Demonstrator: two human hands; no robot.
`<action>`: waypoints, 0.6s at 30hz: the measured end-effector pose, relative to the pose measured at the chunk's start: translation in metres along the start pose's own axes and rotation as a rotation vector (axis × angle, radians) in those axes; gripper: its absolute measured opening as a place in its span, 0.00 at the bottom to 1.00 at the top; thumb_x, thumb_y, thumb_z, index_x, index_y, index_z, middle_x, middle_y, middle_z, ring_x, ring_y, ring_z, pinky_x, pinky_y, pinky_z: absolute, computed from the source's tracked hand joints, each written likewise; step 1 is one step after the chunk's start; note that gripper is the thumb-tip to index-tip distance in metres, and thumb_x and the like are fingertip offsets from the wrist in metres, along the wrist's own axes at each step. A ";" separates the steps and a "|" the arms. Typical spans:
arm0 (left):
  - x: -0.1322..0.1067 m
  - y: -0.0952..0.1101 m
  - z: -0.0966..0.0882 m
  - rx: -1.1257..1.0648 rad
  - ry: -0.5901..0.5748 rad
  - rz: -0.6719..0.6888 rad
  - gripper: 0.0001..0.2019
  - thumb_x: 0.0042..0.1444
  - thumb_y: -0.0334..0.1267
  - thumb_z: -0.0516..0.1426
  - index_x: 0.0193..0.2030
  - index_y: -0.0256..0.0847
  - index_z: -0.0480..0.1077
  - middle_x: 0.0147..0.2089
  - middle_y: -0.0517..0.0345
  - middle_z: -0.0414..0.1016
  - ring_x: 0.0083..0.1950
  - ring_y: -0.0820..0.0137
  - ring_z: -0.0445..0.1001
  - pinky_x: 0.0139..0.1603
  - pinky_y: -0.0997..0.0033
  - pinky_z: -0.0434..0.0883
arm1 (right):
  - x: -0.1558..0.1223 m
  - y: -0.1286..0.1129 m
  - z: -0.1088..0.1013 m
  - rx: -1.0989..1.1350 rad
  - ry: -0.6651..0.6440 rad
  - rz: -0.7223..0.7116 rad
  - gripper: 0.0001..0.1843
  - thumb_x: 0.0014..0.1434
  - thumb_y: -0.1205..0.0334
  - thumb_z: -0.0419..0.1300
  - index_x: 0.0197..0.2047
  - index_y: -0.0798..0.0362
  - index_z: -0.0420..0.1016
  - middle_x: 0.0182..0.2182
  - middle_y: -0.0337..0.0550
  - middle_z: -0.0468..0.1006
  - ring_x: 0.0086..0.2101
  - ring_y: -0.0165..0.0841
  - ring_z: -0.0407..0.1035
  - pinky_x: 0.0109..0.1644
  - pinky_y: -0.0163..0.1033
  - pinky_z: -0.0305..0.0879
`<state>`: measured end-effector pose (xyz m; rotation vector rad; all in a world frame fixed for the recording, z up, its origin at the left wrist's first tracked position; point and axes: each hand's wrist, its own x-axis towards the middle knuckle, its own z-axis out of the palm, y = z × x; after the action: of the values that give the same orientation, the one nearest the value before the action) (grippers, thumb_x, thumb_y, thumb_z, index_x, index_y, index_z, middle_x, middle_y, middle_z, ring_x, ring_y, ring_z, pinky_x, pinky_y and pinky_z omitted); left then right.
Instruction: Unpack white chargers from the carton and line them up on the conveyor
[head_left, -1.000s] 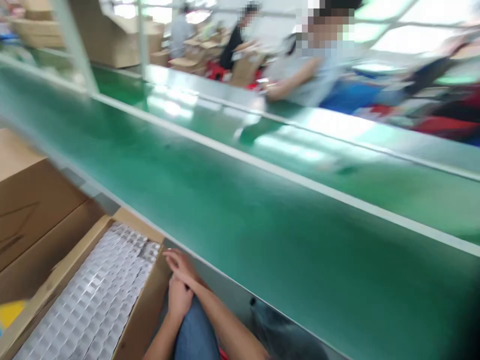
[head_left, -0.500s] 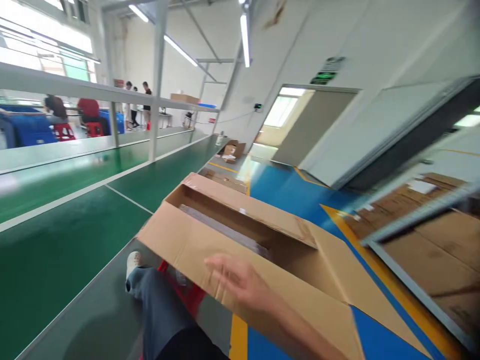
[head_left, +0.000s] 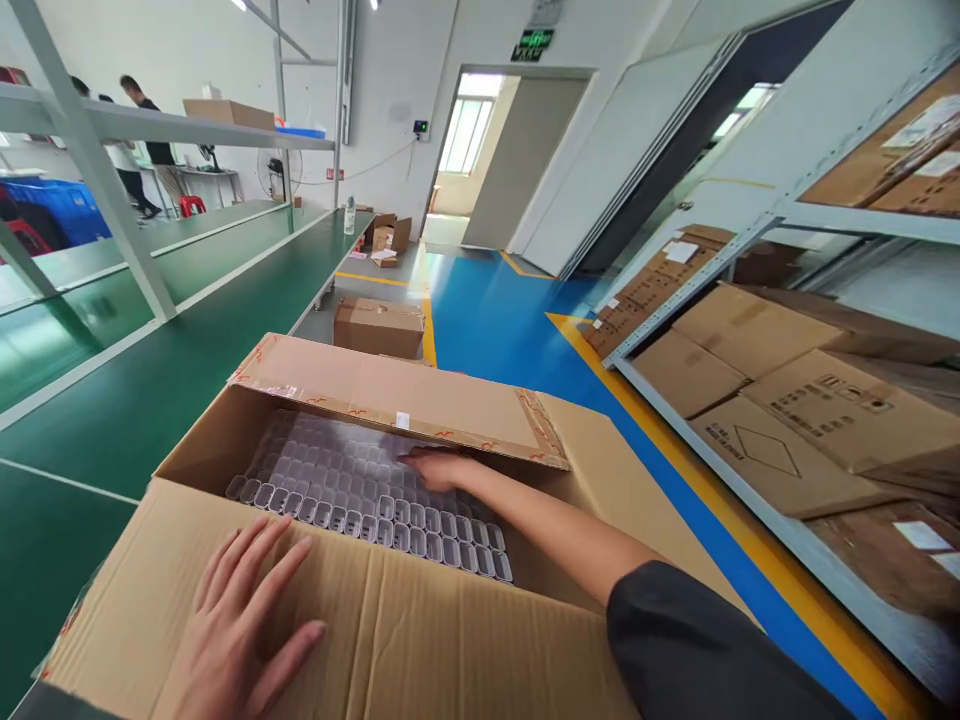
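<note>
A large open cardboard box [head_left: 420, 640] stands right in front of me, its far flap [head_left: 390, 395] folded up. Inside lies a clear plastic tray [head_left: 337, 490] with many small cells. My left hand [head_left: 244, 625] rests flat on the near flap, fingers spread, holding nothing. My right hand [head_left: 439, 468] reaches into the box and lies on the far part of the tray, fingers stretched out; I cannot see it gripping anything.
A long green conveyor table [head_left: 150, 370] runs along the left. A closed small carton [head_left: 379, 327] sits on the floor ahead. Metal shelving [head_left: 780, 400] with flat cartons lines the right, across a blue floor [head_left: 510, 330]. People stand far off at the back left.
My view has swung from the conveyor to the box on my right. My right hand has gone from above the flap into the box, and my left hand now lies on the near flap.
</note>
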<state>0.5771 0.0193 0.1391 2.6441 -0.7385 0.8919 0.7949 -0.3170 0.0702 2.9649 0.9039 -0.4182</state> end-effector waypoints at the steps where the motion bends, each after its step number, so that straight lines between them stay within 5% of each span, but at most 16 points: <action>1: 0.013 0.001 0.012 0.047 -0.022 0.027 0.32 0.59 0.56 0.58 0.67 0.45 0.64 0.66 0.48 0.69 0.67 0.53 0.67 0.72 0.50 0.59 | 0.005 0.002 0.003 0.014 -0.013 -0.020 0.35 0.51 0.77 0.60 0.62 0.49 0.73 0.52 0.50 0.79 0.48 0.40 0.76 0.54 0.42 0.70; 4: 0.026 0.005 0.046 0.065 0.031 0.007 0.32 0.56 0.62 0.58 0.62 0.45 0.70 0.59 0.48 0.75 0.63 0.53 0.69 0.76 0.42 0.39 | 0.007 0.011 0.005 0.084 -0.088 -0.122 0.34 0.56 0.75 0.59 0.65 0.49 0.70 0.59 0.52 0.75 0.55 0.40 0.72 0.58 0.41 0.68; 8: 0.014 0.009 0.075 -0.017 0.238 -0.092 0.23 0.57 0.60 0.59 0.46 0.44 0.76 0.44 0.51 0.77 0.53 0.57 0.74 0.75 0.40 0.40 | -0.007 0.019 0.002 0.091 -0.158 -0.413 0.42 0.49 0.72 0.68 0.67 0.47 0.67 0.64 0.51 0.69 0.62 0.45 0.64 0.65 0.48 0.61; 12: 0.011 0.010 0.083 -0.025 0.281 -0.088 0.20 0.58 0.58 0.59 0.42 0.43 0.75 0.42 0.52 0.75 0.53 0.58 0.73 0.75 0.41 0.38 | -0.021 0.015 0.019 0.085 -0.162 -0.696 0.57 0.42 0.76 0.70 0.71 0.38 0.57 0.69 0.47 0.63 0.66 0.49 0.57 0.68 0.58 0.54; 18: 0.014 0.008 0.083 0.012 0.272 -0.030 0.20 0.58 0.59 0.59 0.41 0.43 0.75 0.42 0.53 0.73 0.54 0.59 0.71 0.75 0.40 0.37 | -0.028 0.005 0.045 0.086 -0.156 -0.699 0.54 0.48 0.85 0.62 0.70 0.30 0.58 0.72 0.41 0.56 0.67 0.45 0.57 0.68 0.57 0.54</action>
<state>0.6227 -0.0251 0.0837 2.4664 -0.6243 1.2191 0.7642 -0.3405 0.0333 2.5378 1.9183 -0.6914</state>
